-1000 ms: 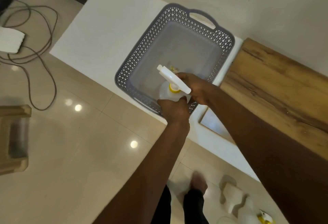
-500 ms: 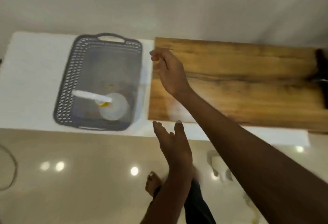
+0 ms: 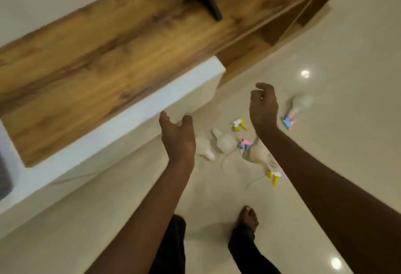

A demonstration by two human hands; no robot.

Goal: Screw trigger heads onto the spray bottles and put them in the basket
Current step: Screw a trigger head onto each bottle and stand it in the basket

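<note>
Foot [image 3: 248, 219] planted on glossy floor [image 3: 325, 165], close to the parts; a step fwd could kick or crush them, and loose dip tubes look easy to snag.

Both hands empty: left hand [image 3: 178, 139] w/ fingers spread, right hand [image 3: 263, 108] loosely curled, holding nothing, well apart.

Below them bottles [image 3: 225, 142] lie on their sides among yellow head [image 3: 238, 124] and pink head [image 3: 245, 143], all touching or just beside. Round bottles prob roll if nudged.

Farther right, pink-blue bottle [image 3: 297, 108] lies apart.

Basket [image 3: 4, 178] barely shows at left edge on white ledge [image 3: 130, 130], so carrying over risks a drop.
</note>
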